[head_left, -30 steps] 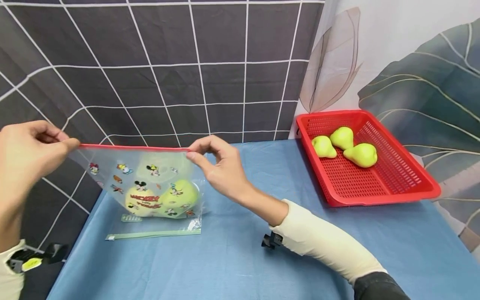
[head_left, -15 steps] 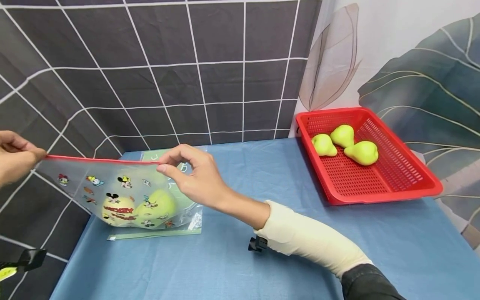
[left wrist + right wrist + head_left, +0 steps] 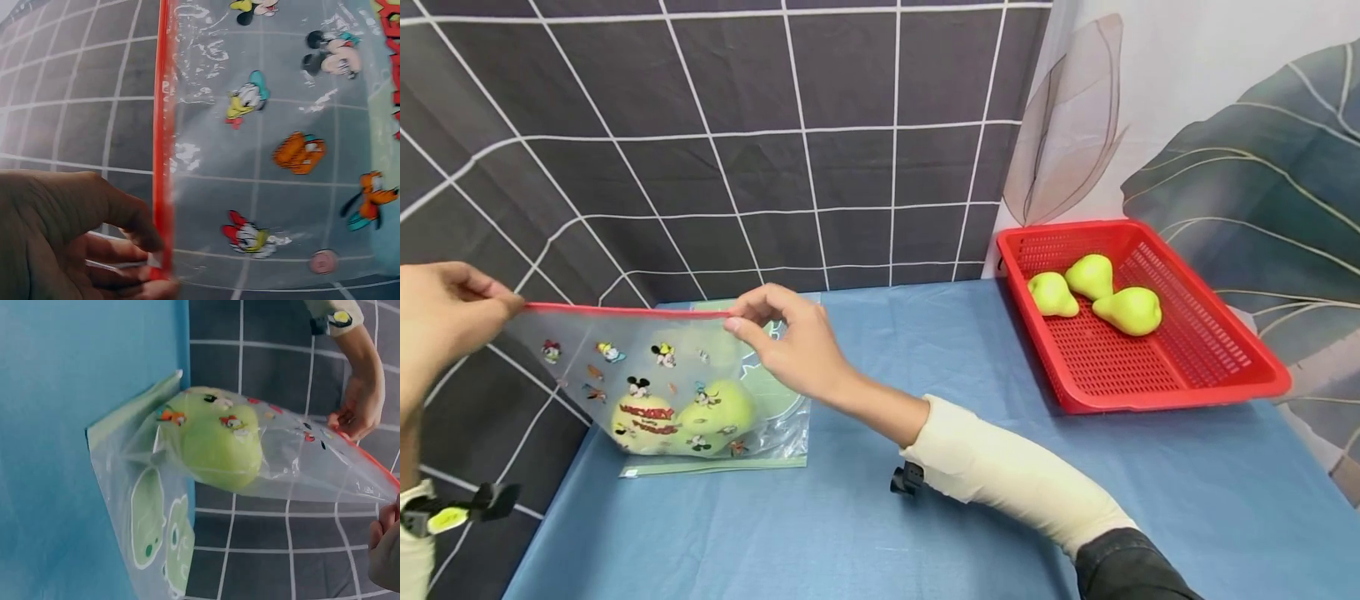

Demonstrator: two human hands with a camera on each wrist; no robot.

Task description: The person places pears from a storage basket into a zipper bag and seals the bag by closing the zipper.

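Note:
A clear zip bag point(image 3: 655, 346) printed with cartoon characters hangs upright by its red zip strip point(image 3: 625, 312). My left hand point(image 3: 448, 329) pinches the strip's left end between thumb and fingers; the left wrist view shows this hand point(image 3: 81, 231) close up. Toward the strip's right end, my right hand point(image 3: 793, 342) pinches it with thumb and forefinger. Two yellow-green pears point(image 3: 718, 417) rest side by side in the bottom of the bag; one pear point(image 3: 222, 453) shows large in the right wrist view. The strip looks closed along the visible length.
Behind and below the held bag, a second clear bag point(image 3: 788, 454) with a green zip edge lies flat on the blue tablecloth point(image 3: 865, 517). A red basket point(image 3: 1165, 396) holding three pears point(image 3: 1127, 311) stands at the right. Grid-patterned cloth point(image 3: 850, 167) hangs behind.
Both hands and the pear bag have shifted left, then slightly back right in the last half second. More of the flat green-edged bag is uncovered. Both pinches on the strip continue.

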